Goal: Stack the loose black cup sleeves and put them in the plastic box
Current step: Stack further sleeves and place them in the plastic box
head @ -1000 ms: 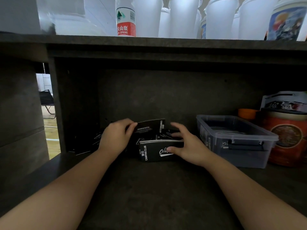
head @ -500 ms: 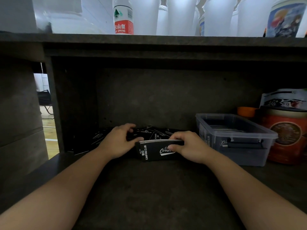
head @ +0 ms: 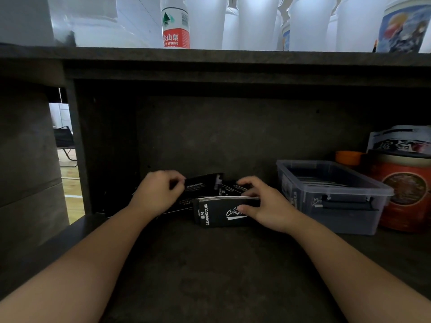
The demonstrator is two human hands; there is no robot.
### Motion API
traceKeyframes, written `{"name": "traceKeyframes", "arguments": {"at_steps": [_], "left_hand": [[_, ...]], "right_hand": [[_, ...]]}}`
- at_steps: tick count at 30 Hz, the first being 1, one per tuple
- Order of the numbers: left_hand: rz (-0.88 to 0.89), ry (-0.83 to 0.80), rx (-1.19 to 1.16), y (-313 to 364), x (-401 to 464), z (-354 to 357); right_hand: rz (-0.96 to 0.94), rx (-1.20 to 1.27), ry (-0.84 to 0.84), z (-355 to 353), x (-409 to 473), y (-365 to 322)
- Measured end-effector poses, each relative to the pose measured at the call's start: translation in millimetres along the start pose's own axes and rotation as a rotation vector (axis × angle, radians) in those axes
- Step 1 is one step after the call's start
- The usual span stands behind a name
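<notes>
Near the centre of the frame, on the dark lower shelf (head: 210,264), a stack of cup sleeves (head: 219,212) stands on edge: flat black card printed in white with "CAMPING CLUB" and a script logo, pale edges showing along the top. The right hand (head: 265,203) holds this stack, thumb pressed on its printed front face, fingers curled over the top edge and behind it. Just left and slightly higher, the left hand (head: 156,192) pinches a single black sleeve (head: 204,184) at its left end between thumb and curled fingers; this sleeve is raised and tilted, its right end above the stack. More loose sleeves (head: 177,203) lie flat in the shadow behind and below both hands; their count cannot be told. The clear plastic box (head: 335,199) sits to the right of centre, lid off, near the right hand but apart from it, with dark sleeves visible inside.
</notes>
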State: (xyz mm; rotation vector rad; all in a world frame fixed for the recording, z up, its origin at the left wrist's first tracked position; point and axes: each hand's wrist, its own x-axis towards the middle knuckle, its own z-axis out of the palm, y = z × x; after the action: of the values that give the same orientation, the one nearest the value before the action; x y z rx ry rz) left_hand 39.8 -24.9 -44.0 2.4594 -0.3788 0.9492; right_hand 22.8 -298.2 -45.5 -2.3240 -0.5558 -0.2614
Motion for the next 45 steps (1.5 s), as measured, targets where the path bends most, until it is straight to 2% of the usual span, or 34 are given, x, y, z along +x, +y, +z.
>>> {"name": "traceKeyframes", "arguments": {"at_steps": [1, 2, 5, 7, 9, 11, 12, 14, 15, 17, 19, 20, 21, 25, 27, 30, 31, 33, 36, 39, 40, 45], "left_hand": [[0.007, 0.014, -0.077, -1.1, -0.4, -1.4], [0.025, -0.042, -0.145, -1.2, -1.1, -1.8], [0.013, -0.384, -0.325, 7.2, -4.8, 4.9], [-0.099, -0.535, -0.581, 15.0, -5.2, 9.3], [-0.23, -0.617, -0.824, 20.0, -4.7, 10.5], [-0.328, -0.535, -0.916, 18.3, -3.1, 8.8], [-0.353, -0.395, -0.848, 13.3, -1.3, 7.5], [-0.368, -0.1, -0.397, -4.6, 4.2, 4.7], [-0.386, -0.064, -0.125, -14.1, 5.4, 3.2], [-0.521, -0.281, 0.266, -25.4, 2.8, 1.0], [-0.591, -0.553, 0.432, -26.7, -1.9, 3.6], [-0.579, -0.604, 0.443, -26.4, -3.4, 6.0], [-0.548, -0.579, 0.413, -23.8, -3.1, 7.1], [-0.497, -0.259, 0.152, -17.0, 1.1, 3.9], [-0.467, -0.118, 0.116, -13.0, -1.4, -1.3], [-0.332, 0.141, 0.056, -10.4, -2.0, -9.1], [-0.266, 0.182, 0.021, -9.4, -1.2, -10.0], [-0.117, 0.124, 0.001, -8.2, 0.5, -7.2], [0.056, -0.079, -0.086, -5.2, 2.1, -1.2], [0.053, -0.332, -0.355, 10.3, -2.7, 4.4], [0.027, -0.366, -0.428, 15.2, -3.6, 6.0], [-0.115, -0.237, -0.693, 34.4, -5.0, 12.0]], "right_hand": [[0.01, -0.001, 0.011, 0.2, 0.1, -0.3], [0.014, 0.001, 0.02, 0.4, 0.1, -0.5], [0.001, -0.005, 0.028, 1.8, 0.4, -0.2], [-0.041, -0.038, 0.005, 2.9, 1.6, 0.9], [-0.072, -0.049, -0.012, 3.9, 2.2, 0.8], [-0.075, -0.041, -0.015, 3.6, 1.9, 0.4], [-0.075, -0.038, -0.013, 3.1, 1.8, 0.0], [-0.074, -0.038, -0.011, 2.1, 1.9, -0.5], [-0.073, -0.043, -0.01, 1.8, 1.8, -0.4], [-0.067, -0.052, -0.018, 2.1, 2.2, -0.1], [-0.061, -0.053, -0.022, 2.2, 2.8, 0.0], [-0.06, -0.051, -0.02, 2.2, 2.9, -0.2], [-0.058, -0.048, -0.019, 2.1, 2.5, -0.7], [-0.053, -0.048, -0.023, 1.4, 0.2, -1.6], [-0.05, -0.043, -0.027, 1.2, 0.4, -1.4], [-0.049, -0.035, -0.021, 1.2, 0.8, -1.4], [-0.044, -0.026, -0.017, 1.3, 0.8, -1.0], [-0.021, -0.006, -0.01, 1.6, 1.4, 0.5], [-0.002, 0.003, 0.0, 2.8, 2.9, 3.3], [-0.009, 0.002, 0.002, 3.4, 2.5, 3.0], [-0.013, -0.008, -0.003, 3.4, 2.0, 2.2], [-0.069, -0.003, -0.034, 3.1, 2.3, 0.0]]}}
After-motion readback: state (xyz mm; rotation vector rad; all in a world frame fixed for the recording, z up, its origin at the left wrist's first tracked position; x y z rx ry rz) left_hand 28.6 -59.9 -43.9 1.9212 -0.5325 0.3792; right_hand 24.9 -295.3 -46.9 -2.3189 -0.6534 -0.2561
